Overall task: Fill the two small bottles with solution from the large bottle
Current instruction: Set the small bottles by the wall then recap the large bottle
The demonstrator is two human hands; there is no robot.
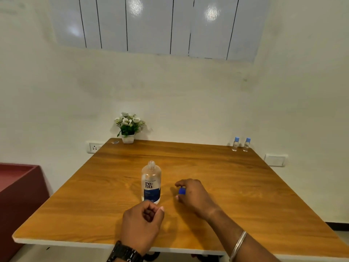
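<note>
— Nearest, the left hand (143,217) is curled, holding nothing; the right hand (190,193) pinches the blue cap (182,191).

— So the large bottle (151,183) stands uncapped mid-table?

— Yes. Both small bottles (241,144) sit capped at the far right corner, seemingly untouched; all pouring remains.

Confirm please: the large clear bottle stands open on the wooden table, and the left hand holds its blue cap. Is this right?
One detail is wrong. In the head view the right hand holds the small blue cap, not the left hand, which holds nothing. The large clear bottle does stand open on the wooden table.
</note>
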